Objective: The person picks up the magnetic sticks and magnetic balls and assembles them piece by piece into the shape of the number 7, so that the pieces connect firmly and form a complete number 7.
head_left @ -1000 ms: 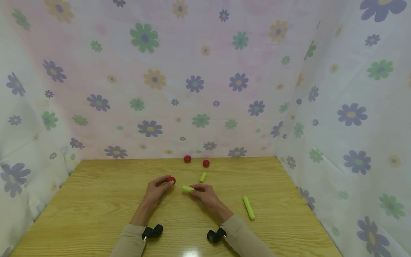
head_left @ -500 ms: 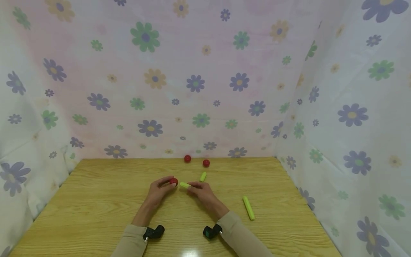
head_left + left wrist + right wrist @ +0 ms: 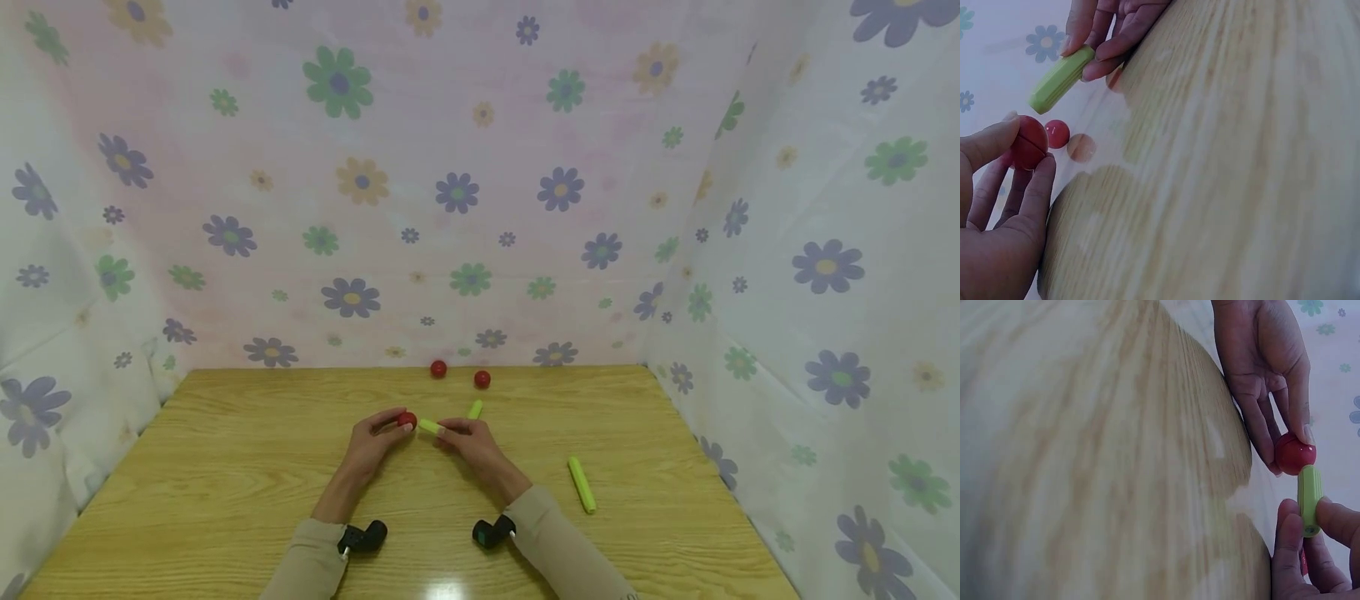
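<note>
In the head view my left hand (image 3: 369,448) pinches a red ball (image 3: 407,420) between thumb and fingers. A dark groove crosses that ball (image 3: 1030,142) in the left wrist view. My right hand (image 3: 482,450) holds a short yellow-green ribbed stick (image 3: 430,427), one end toward the ball. A narrow gap parts stick and ball in the left wrist view, while in the right wrist view the stick's tip (image 3: 1309,481) overlaps the ball's lower edge. Both pieces are held over the wooden table (image 3: 247,467).
Two more red balls (image 3: 438,368) lie near the table's back edge. Behind my right fingers is another short green stick (image 3: 476,408), partly hidden. A longer green stick (image 3: 581,485) lies to the right. Flowered cloth (image 3: 480,167) hangs behind and at both sides.
My left hand has shifted a little right with the red ball. My right hand has moved left and slightly away from me with the stick, narrowing the gap.
</note>
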Demonstrator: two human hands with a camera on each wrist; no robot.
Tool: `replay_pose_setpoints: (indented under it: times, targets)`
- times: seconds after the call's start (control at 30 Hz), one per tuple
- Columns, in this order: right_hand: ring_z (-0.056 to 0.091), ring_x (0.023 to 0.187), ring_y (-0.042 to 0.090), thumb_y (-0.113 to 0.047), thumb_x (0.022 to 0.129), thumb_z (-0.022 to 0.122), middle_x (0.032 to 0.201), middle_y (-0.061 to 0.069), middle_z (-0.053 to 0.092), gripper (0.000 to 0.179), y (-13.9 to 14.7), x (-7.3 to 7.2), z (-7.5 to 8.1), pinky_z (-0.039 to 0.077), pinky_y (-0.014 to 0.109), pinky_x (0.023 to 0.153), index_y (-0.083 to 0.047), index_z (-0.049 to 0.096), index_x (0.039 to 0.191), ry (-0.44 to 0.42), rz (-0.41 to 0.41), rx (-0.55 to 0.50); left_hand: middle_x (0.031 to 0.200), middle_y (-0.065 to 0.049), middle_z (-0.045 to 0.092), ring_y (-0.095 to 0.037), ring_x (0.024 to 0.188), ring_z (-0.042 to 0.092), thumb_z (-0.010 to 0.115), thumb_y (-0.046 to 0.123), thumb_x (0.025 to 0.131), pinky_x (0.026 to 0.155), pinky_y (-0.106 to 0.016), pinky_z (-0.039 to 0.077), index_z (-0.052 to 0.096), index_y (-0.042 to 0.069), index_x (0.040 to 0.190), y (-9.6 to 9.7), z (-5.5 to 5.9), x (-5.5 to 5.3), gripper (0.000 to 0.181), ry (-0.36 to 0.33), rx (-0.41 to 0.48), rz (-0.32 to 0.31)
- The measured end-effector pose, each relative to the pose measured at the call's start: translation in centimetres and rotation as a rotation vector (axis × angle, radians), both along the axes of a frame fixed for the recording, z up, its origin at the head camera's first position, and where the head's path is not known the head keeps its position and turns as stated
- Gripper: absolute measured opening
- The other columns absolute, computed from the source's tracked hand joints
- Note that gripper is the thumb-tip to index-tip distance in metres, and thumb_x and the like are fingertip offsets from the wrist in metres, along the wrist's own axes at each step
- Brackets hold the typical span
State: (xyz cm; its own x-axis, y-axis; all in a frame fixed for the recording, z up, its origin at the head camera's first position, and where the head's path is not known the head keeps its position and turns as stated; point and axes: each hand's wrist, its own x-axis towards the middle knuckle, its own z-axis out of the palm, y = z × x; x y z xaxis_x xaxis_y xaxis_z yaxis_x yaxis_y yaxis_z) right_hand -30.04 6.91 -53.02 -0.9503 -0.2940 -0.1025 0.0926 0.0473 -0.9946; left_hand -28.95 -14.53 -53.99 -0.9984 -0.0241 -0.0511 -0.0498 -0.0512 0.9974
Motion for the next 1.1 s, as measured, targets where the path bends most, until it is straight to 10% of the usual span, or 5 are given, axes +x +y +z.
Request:
replay_pose_setpoints:
  times: [1.1]
  targets:
    - [0.070,0.110,0.025,-0.009,0.104,0.059,0.128,0.027,0.063,0.037,0.55,-0.02,-0.21,0.056,0.031,0.096,0.014,0.059,0.132,-0.018,0.024,-0.088,0.129,-0.024,0.066,-0.013,0.104,0.068,0.079,0.002,0.088,0.082,-0.021,0.057,0.062,-0.005,0.134,0.33,-0.11,0.03,0.050,0.016,0.006,-0.014]
